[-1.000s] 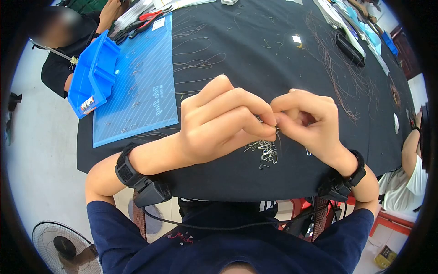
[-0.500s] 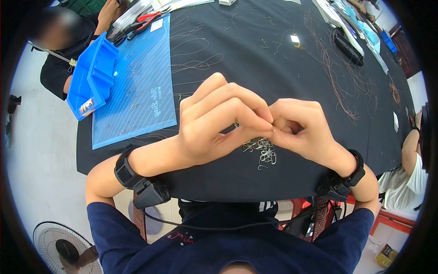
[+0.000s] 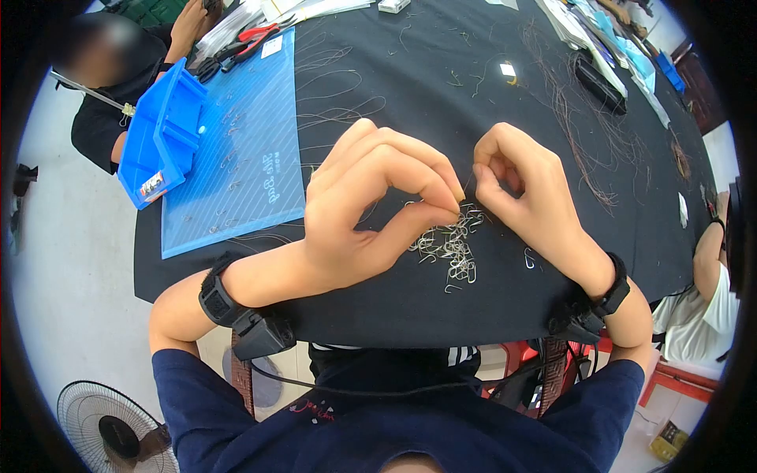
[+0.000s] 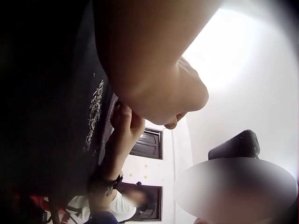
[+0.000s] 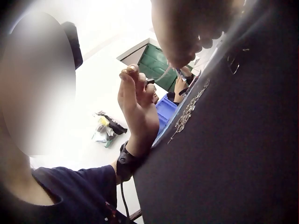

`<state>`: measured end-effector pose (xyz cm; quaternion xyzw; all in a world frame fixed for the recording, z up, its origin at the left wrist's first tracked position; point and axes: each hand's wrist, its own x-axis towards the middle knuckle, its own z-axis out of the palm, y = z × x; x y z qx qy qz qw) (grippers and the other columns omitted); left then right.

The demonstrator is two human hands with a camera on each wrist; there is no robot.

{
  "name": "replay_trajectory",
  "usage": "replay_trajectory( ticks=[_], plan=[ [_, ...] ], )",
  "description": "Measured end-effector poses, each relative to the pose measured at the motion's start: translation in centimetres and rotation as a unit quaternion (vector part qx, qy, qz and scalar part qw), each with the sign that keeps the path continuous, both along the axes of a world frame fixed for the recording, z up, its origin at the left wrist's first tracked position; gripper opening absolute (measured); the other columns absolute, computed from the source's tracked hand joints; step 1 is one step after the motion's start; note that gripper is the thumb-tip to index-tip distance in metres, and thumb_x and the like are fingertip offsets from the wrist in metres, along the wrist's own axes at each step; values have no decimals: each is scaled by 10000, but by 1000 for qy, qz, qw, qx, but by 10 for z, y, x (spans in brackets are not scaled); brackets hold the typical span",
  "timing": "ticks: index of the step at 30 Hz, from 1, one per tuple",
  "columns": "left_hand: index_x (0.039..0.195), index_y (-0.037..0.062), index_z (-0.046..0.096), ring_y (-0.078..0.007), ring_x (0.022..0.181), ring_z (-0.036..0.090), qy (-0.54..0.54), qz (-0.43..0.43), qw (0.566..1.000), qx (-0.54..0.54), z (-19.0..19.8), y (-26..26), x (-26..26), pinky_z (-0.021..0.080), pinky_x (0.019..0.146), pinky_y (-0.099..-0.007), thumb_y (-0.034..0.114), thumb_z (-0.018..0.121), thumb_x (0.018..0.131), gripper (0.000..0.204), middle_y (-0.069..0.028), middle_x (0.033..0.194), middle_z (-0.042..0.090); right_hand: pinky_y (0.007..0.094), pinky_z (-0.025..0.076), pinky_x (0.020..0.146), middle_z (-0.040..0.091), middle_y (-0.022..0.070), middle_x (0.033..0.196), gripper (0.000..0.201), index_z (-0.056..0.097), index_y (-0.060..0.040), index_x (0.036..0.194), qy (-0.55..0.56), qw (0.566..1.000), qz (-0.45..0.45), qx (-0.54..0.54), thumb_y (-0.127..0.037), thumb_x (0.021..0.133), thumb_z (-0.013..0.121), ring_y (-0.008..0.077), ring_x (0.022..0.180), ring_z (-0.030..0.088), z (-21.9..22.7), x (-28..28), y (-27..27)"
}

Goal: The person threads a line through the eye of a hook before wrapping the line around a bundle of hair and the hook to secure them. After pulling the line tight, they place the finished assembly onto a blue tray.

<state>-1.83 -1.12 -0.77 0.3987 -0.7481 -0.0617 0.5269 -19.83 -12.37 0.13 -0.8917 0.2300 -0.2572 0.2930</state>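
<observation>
My left hand [image 3: 371, 197] is raised over the table, its thumb and index fingertip pinched together on a tiny fish hook that is mostly hidden by the fingers. To its right, my right hand [image 3: 524, 177] pinches a very thin line between thumb and curled index finger. A short gap separates the two sets of fingertips. Below them a loose pile of silvery fish hooks [image 3: 453, 254] lies on the black cloth. One hook [image 3: 529, 258] sits apart, under the right wrist. The right wrist view also shows the pile [image 5: 189, 112] on the cloth.
Left of my hands lies a blue file bag [image 3: 272, 177] with hooks and looped lines on it. A blue bin [image 3: 162, 130] and red-handled pliers [image 3: 256, 33] are at its far side. Tangled brown line [image 3: 579, 146] and a black case [image 3: 598, 83] lie right. Another person sits at far left.
My hands were together at the fingertips and have now drawn apart; the right hand moved up and slightly right, the left slightly left. More of the hook pile shows between them.
</observation>
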Motion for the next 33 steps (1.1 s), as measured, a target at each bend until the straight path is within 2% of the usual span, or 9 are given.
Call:
replay_trajectory(
  ticks=[3, 6, 12, 15, 17, 23, 26, 31, 33],
  plan=[
    [922, 22, 552, -84, 711, 468, 42, -25, 999, 14, 9, 2, -1, 351, 598, -180, 27, 606, 881, 68, -105, 981, 585, 238, 369, 544, 499, 25, 790, 89, 508, -18, 804, -4, 999, -17, -26, 22, 755, 570, 87, 634, 466, 3, 0, -3],
    [935, 5, 533, -38, 649, 412, 262, 16, 961, 89, 18, -4, -9, 334, 604, -186, 189, 483, 988, 198, -75, 1000, 549, 235, 406, 581, 527, 33, 857, 51, 491, -24, 832, -44, 999, 32, 4, -5, 808, 532, 92, 698, 516, 1, -1, -10],
    [1018, 26, 620, -25, 708, 387, 430, 70, 887, 152, 11, -26, 35, 354, 644, -215, 266, 565, 949, 256, 28, 883, 529, 150, 334, 436, 551, 92, 886, 140, 378, -74, 885, -132, 860, 199, 451, -163, 990, 405, 54, 476, 481, 23, -4, -3],
    [1037, 21, 621, -27, 721, 379, 465, 82, 865, 167, 14, -27, 42, 350, 652, -221, 278, 572, 944, 277, 48, 837, 470, 130, 224, 373, 548, 114, 891, 185, 348, -89, 866, -146, 869, 196, 430, -195, 1007, 402, 18, 365, 323, 5, -7, -15],
    [1102, 4, 580, -39, 753, 376, 463, 68, 867, 170, 14, -29, 49, 340, 640, -206, 271, 525, 976, 300, 13, 1012, 539, 147, 293, 452, 560, 72, 889, 124, 426, -54, 989, -164, 881, 169, 410, -176, 989, 453, 14, 484, 374, 1, -7, -19],
    [1104, 12, 590, -37, 743, 381, 428, 84, 886, 155, 13, -29, 54, 334, 631, -207, 283, 543, 964, 309, 24, 994, 529, 192, 415, 688, 624, 32, 952, 256, 552, -13, 1144, -73, 966, 101, 226, -182, 952, 555, 31, 769, 518, 12, -2, -13],
    [1096, 6, 595, -28, 783, 426, 411, 23, 892, 186, 16, -24, 51, 355, 635, -214, 307, 575, 939, 340, -29, 1121, 562, 232, 431, 808, 637, 10, 909, 207, 647, -13, 929, -44, 976, 85, 194, -203, 951, 568, 66, 868, 559, 8, -8, -26],
    [896, 51, 623, -156, 1080, 544, 194, -181, 917, 298, 28, -18, 34, 458, 770, -267, 305, 629, 886, 254, -192, 1399, 444, 221, 402, 804, 597, -20, 877, 231, 611, -45, 872, -91, 984, -3, 154, -253, 958, 556, 57, 880, 527, 0, -9, -56],
    [832, 38, 618, -191, 1035, 573, 235, -243, 862, 379, 23, -13, 20, 458, 811, -292, 181, 634, 888, 155, -174, 1223, 572, 241, 413, 834, 604, -3, 912, 194, 628, -34, 906, -98, 982, 27, 162, -217, 944, 579, 72, 903, 541, -4, -10, -61]
  ],
)
